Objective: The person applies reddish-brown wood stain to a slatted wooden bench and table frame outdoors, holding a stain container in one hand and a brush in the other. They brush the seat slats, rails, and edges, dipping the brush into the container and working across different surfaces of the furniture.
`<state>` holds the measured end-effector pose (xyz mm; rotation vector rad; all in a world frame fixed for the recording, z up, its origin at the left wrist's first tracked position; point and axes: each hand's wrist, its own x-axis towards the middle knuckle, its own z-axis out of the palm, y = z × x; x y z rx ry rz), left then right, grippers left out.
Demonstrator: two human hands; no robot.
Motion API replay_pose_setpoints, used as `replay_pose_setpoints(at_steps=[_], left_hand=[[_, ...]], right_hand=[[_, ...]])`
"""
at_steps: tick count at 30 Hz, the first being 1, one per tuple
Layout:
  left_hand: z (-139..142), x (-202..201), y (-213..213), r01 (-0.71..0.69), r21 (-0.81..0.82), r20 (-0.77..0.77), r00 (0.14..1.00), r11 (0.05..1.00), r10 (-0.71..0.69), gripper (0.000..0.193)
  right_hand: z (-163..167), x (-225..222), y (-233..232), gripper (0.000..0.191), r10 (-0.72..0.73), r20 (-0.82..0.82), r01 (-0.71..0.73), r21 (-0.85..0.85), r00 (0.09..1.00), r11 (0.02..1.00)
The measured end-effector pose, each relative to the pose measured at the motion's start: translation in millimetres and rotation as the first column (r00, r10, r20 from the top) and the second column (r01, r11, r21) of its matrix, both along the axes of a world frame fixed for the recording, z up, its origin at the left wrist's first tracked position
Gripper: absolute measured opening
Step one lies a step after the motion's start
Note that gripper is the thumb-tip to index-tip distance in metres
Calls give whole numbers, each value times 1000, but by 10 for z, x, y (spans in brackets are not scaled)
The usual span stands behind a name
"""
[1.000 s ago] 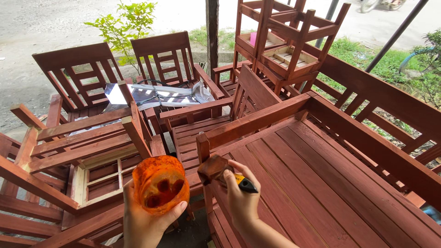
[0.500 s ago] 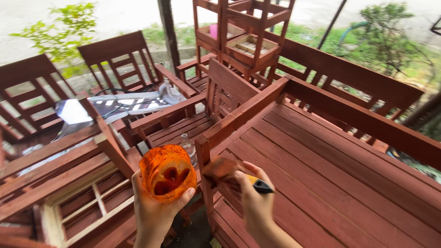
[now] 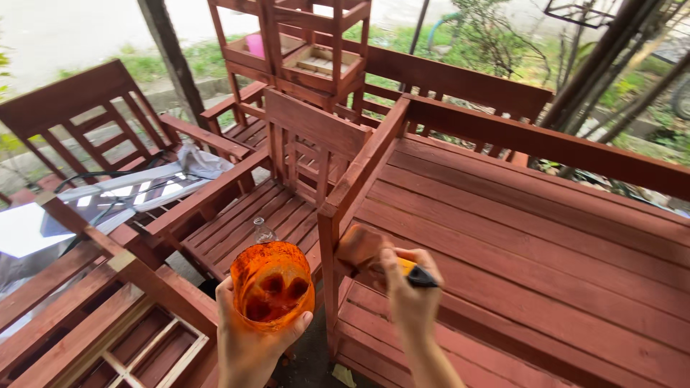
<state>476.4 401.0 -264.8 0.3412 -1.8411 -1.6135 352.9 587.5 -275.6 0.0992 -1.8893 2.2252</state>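
My left hand [image 3: 251,345] is wrapped from below around a cut-open plastic cup [image 3: 272,284], fingers curled tight on its lower half, thumb on the right side. Cup is translucent, stained orange-red all over, with darker reddish-brown blotches inside the bottom; rim uneven, opening tilted toward me. Just behind the cup's rim a small clear bottle neck [image 3: 262,231] sticks up; can't tell what it stands on.

My right hand [image 3: 410,298] is closed on a paintbrush [image 3: 402,271]: yellow handle with a black tip poking out right of the knuckles, wide head soaked red-brown sticking out left of the fingers. Brush head is touching the corner post [image 3: 329,266] of the red-brown slatted bench [image 3: 517,244], right beside the cup.

Left of the cup hand, a slatted chair [image 3: 244,223] in the same colour; further left another chair carrying a crumpled plastic sheet [image 3: 136,194].
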Motion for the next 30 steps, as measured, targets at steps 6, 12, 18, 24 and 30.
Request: replay_pose_setpoints(at_steps=[6, 12, 18, 24, 30], left_hand=[[-62, 295, -9, 85, 9, -6, 996, 996, -85, 91], [-105, 369, -22, 129, 85, 26, 991, 988, -132, 91], [-35, 421, 139, 46, 10, 43, 998, 999, -46, 93], [37, 235, 853, 115, -46, -24, 993, 992, -116, 90], [5, -42, 2004, 267, 16, -10, 964, 964, -267, 86]], right_hand=[[-95, 531, 151, 11, -123, -184, 183, 358, 975, 916], [-40, 838, 801, 12, -261, -184, 313, 365, 948, 877], [45, 538, -100, 10, -12, -327, 147, 390, 945, 909], [155, 656, 635, 11, -38, -236, 160, 528, 971, 834], [28, 908, 2899, 13, -270, -366, 441, 550, 891, 709]])
